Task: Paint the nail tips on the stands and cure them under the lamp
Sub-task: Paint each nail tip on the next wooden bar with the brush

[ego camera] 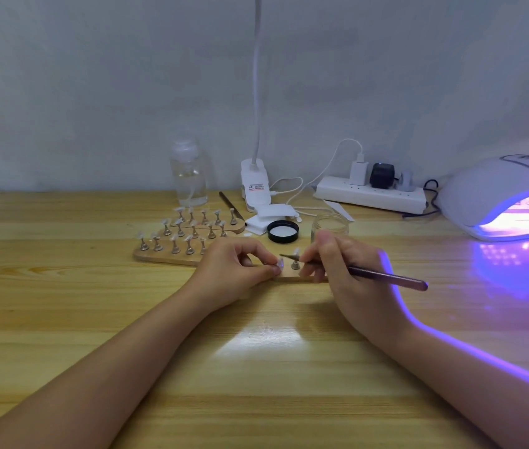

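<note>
Nail tips sit on small metal stands, and the one being worked on (278, 263) is at the middle of the wooden table (62, 335), pinched between the curled fingers of the left hand (240, 270). At three o'clock from it, close by, another tip on its stand (295, 259) is upright on a short wooden strip (292, 278) that both hands partly cover. The right hand (337, 270) grasps a thin brush (386, 277), its handle running out toward four o'clock and its bristle end reaching over toward the pinched tip; whether the bristles touch it I cannot tell.

At ten o'clock from the hands lie wooden boards (172, 257) carrying rows of more tips on stands. At twelve o'clock are a black lid (282, 231) and a small open glass jar (329, 225), with a stack of white pads (268, 218) just behind the lid. Farther back stand a clear pump bottle (188, 173), a white clip lamp (255, 186) with a gooseneck, and a power strip (370, 196) with plugs. At two o'clock, well apart, the curing lamp (499, 196) glows violet, its light spilling onto the table and along the right forearm.
</note>
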`<state>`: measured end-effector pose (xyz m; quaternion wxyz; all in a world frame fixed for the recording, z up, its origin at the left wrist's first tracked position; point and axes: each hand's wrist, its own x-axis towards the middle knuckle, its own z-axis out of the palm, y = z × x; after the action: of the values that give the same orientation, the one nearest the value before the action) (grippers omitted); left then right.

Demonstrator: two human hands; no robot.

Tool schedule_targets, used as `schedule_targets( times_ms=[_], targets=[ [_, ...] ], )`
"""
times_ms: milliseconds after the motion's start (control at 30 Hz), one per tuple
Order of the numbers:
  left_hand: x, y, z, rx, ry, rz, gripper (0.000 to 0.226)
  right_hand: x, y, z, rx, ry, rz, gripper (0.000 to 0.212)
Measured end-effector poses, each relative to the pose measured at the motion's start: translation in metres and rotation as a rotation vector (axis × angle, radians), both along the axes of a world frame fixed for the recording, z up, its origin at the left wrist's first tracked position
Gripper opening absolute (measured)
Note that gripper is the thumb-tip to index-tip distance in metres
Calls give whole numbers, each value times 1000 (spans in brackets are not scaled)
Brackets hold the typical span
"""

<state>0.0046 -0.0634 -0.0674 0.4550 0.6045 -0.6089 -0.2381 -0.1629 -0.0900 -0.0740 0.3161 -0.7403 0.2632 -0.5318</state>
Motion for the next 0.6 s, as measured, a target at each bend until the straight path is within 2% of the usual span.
schedule_targets(
  times_ms=[467, 600],
  targets=[
    [0, 1, 1, 7, -11, 2, 18, 0, 2, 1, 82, -48, 61, 44],
    [-1, 1, 2, -2, -22, 4, 18, 0, 1, 3, 56, -33, 13, 36]
  ],
)
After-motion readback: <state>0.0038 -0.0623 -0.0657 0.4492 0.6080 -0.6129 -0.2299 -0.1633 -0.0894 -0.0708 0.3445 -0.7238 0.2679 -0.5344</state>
